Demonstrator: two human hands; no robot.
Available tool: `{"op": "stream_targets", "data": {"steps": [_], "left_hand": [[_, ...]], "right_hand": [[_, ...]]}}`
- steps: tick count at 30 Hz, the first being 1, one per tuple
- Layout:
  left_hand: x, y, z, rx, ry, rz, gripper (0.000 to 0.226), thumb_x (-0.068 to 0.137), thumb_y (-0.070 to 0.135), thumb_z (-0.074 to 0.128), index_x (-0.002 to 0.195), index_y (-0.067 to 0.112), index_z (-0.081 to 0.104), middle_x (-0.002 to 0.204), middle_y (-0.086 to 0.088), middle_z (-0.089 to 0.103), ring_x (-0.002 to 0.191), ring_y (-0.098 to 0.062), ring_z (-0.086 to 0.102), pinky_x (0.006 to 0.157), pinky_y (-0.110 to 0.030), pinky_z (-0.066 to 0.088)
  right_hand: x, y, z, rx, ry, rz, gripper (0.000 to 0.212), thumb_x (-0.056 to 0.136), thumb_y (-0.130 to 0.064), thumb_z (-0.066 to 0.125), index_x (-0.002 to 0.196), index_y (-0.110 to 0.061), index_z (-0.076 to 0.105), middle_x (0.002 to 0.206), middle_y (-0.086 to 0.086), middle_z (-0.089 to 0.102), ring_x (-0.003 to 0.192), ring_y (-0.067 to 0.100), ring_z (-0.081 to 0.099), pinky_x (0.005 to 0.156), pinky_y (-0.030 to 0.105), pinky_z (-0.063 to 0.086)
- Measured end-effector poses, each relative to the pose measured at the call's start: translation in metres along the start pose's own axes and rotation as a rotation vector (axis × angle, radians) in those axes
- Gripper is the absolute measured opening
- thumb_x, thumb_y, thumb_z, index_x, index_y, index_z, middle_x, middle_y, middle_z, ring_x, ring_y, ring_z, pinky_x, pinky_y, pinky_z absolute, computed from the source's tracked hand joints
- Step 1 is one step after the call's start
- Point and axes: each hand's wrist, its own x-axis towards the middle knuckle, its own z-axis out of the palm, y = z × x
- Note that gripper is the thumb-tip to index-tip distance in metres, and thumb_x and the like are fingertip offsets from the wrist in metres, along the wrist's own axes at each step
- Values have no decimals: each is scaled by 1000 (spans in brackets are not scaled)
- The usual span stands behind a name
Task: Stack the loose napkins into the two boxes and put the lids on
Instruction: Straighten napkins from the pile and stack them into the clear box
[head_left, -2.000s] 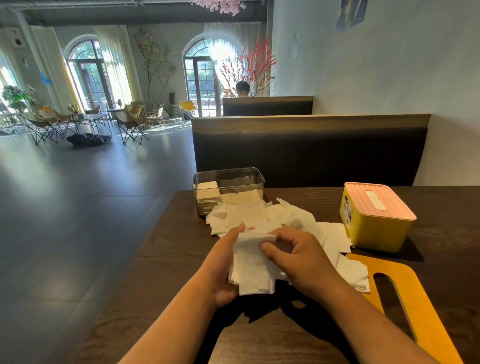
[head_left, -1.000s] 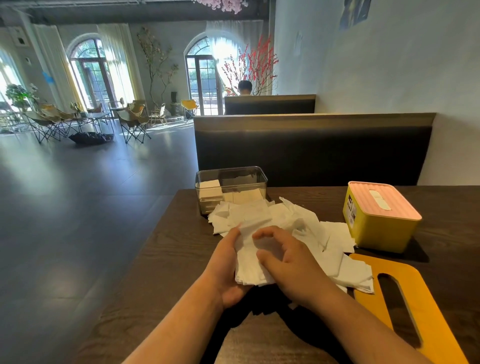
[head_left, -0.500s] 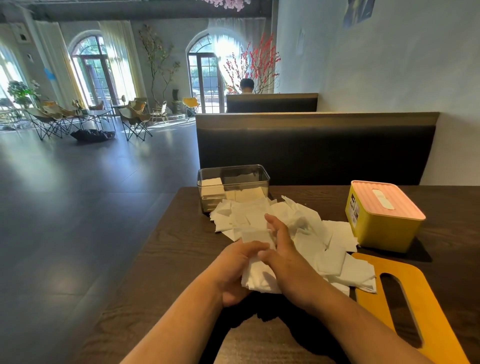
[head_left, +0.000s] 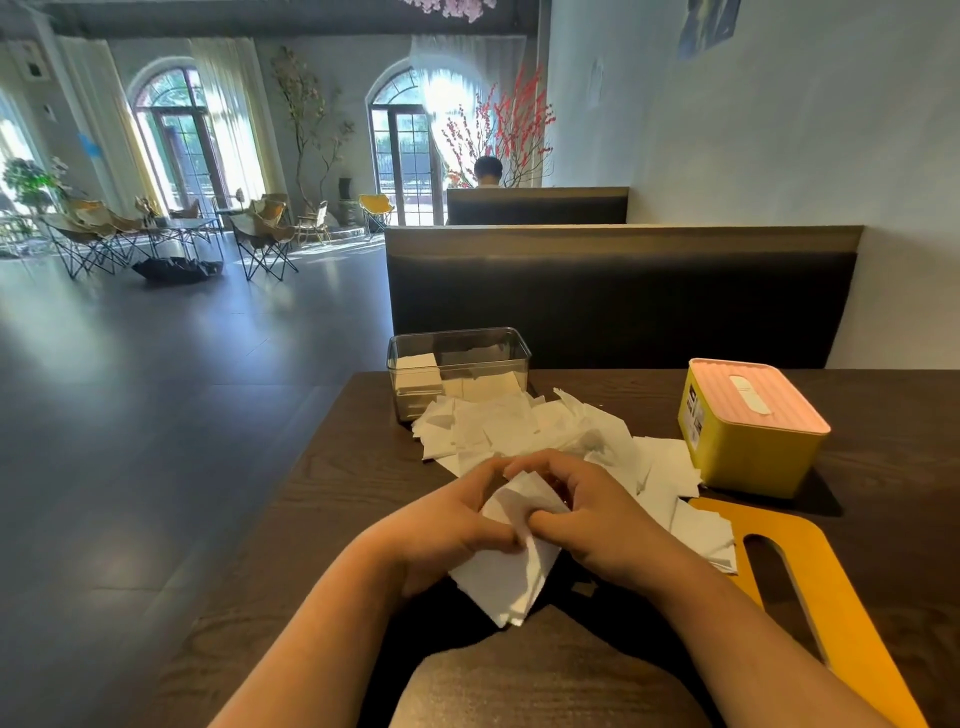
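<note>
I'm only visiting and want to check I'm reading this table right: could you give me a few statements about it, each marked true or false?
1. The left hand and the right hand both hold one bundle of napkins. True.
2. The clear box is empty. False: some napkins sit inside it.
3. The yellow box has its pink lid on. True.
4. The loose napkins lie right of the yellow box. False: they lie left of it, in front of the clear box.
5. An orange slotted lid lies flat on the table. True.
</note>
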Motion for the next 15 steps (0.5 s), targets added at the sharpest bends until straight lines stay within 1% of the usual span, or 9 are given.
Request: {"op": "stream_targets", "data": {"steps": [1,3,5,6,7,9,11,13,15], "left_hand": [[-2,4,-3,98,31,-1,66,88,14,78,136,49,50,127,6,66,108,-16,69,90,-34,58],[-5,10,-11,290,121,12,55,88,26,81,132,46,54,124,14,64,111,-12,66,98,-38,59],[-11,12,-19,404,243,82,45,89,28,82,125,44,59,121,16,63,110,-9,65,98,-37,60],[-15,11,-24,421,300,127,43,89,27,82,123,44,61,121,17,62,109,-7,65,97,-35,61],[-20,10,-28,412,331,174,43,90,27,81,122,45,61,121,19,62,108,-6,66,95,-32,62],[-30,3,-33,389,355,231,47,92,23,79,124,50,59,124,19,61,108,1,66,91,-26,62],[-36,-9,-33,326,378,256,54,93,19,78,128,53,55,126,14,63,107,-2,69,87,-25,61],[-38,-22,-26,243,404,262,62,90,18,80,133,51,51,125,10,65,107,-8,71,88,-26,61],[-36,-31,-22,183,404,251,69,87,14,80,137,48,48,126,9,63,109,-12,71,92,-28,60]], "right_hand": [[0,2,0,29,31,10,46,86,-14,71,117,-47,67,115,-14,69,107,11,66,93,38,60],[2,4,-1,117,90,25,42,89,-10,72,112,-46,68,112,-12,69,107,15,67,89,38,63],[3,4,2,187,130,28,41,90,-9,75,109,-44,67,113,-9,68,108,20,69,87,41,64],[4,3,6,204,138,24,41,91,-10,76,109,-45,65,114,-7,67,107,19,70,87,41,64],[3,2,10,194,142,16,43,91,-12,77,110,-47,62,115,-7,66,107,18,70,87,39,64],[0,-2,21,115,129,-23,48,92,-15,76,113,-53,54,117,-10,62,104,12,68,83,27,62],[-3,-5,30,25,100,-61,55,91,-21,77,122,-55,48,121,-15,56,106,7,63,83,18,57],[-2,-4,37,-52,52,-63,63,87,-29,79,129,-57,42,126,-17,51,110,2,58,88,15,52],[-1,-3,45,-124,12,-57,67,87,-32,76,136,-56,38,127,-19,51,110,0,58,93,19,52]]}}
